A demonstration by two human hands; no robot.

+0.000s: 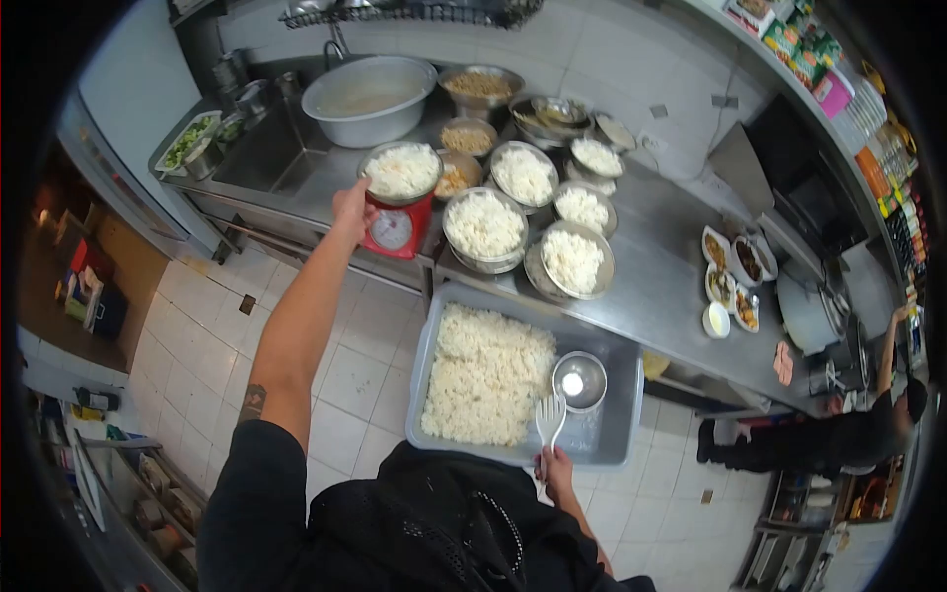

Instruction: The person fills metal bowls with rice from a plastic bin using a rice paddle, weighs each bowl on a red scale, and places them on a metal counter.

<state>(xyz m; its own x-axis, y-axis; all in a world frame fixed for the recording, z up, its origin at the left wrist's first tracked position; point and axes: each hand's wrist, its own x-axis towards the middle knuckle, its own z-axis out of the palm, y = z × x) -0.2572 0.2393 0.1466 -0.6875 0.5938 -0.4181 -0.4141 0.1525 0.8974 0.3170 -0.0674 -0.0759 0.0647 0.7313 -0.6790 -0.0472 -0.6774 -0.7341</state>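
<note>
My left hand (352, 209) reaches forward with its fingers at the near left rim of a metal bowl of rice (400, 173). That bowl is on a red kitchen scale (397, 229) with a round white dial, at the counter's front edge. Low in front of me, my right hand (556, 468) is closed round the handle of a white slotted serving spoon (549, 418), its head pointing up over the grey tub (631, 395). A thick bed of cooked rice (483, 375) fills the tub's left part. Beside it lies a small metal bowl (579, 382).
Several rice-filled bowls (484, 227) crowd the steel counter (651, 247). Behind the scale are a large pale basin (370, 104) and bowls of brown food (480, 84). Filled white dishes (720, 286) stand farther right. Another person (819, 434) stands at the far right, an arm raised.
</note>
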